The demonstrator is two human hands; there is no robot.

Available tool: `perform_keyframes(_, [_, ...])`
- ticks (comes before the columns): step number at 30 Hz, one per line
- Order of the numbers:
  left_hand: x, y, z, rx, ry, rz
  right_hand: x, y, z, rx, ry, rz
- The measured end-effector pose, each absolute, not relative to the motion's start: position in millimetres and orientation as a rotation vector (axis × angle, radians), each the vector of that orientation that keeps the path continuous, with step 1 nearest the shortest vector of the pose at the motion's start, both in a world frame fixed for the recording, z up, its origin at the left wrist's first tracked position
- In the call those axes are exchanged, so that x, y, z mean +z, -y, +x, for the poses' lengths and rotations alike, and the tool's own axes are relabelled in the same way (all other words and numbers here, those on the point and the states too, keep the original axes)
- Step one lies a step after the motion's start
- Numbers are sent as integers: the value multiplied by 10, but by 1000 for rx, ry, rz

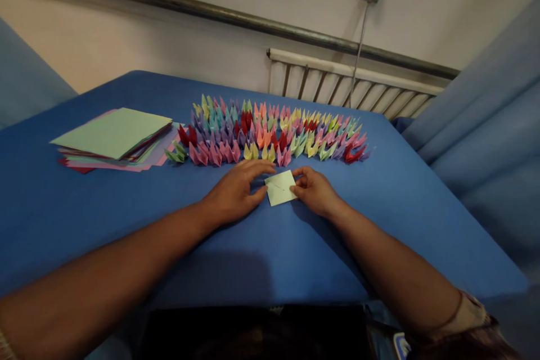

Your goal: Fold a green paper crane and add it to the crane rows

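Left forearm (105, 273) and right forearm (388, 256) sit nearest the lens, angled in from the bottom corners across the blue-covered counter (400, 191). Pale green paper square (279, 187) is between the two hands, just in front of the middle of the paper cranes (264, 138). Right hand (314, 194) pinches its right edge, thumb on top. Left hand (238, 191) is loosely spread, thumb at the left edge, fingers arched toward the back corner; can't tell if it grips. Layers too small to read; faint slanting mark on the face. For clean handling, I'd keep the pinch light, square the edges before pressing any crease, and work it flat against the cloth. Left fingertips are close to the front row, so lift wrists rather than push forward; those cranes look light enough to topple. Best room: toward the near edge, and right of the right hand, up to the sloping side edge by the curtain (493, 135). Left side is tighter further back: paper stack (116, 132), sheets fanned unevenly, adjoins the cranes.
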State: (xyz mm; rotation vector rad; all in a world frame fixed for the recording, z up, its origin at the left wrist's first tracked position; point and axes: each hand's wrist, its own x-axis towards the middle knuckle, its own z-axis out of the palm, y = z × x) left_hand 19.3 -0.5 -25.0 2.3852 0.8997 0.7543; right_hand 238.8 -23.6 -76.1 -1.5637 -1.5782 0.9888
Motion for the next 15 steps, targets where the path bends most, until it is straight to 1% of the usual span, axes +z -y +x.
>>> perform_keyframes(3, [-232, 22, 171, 576, -636, 2548, -664, 270, 2405, 922, 1710, -1638])
perform_keyframes(6, [-274, 2, 163, 401, -563, 2606, -555, 323, 2418, 621, 1866, -1721])
perform_keyframes(8, [-311, -26, 162, 372, -556, 2625, -517, 373, 2436, 397, 1981, -1700])
perform_keyframes(9, [-329, -41, 164, 373, -548, 2625, -513, 402, 2450, 339, 2044, -1658])
perform_keyframes(10, [-345, -55, 167, 383, -540, 2621, -518, 433, 2465, 328, 2110, -1597])
perform_keyframes(12, [-374, -82, 181, 414, -532, 2613, -543, 493, 2500, 410, 2204, -1456])
perform_keyframes(15, [-409, -118, 213, 454, -560, 2604, -574, 549, 2540, 458, 2194, -1345])
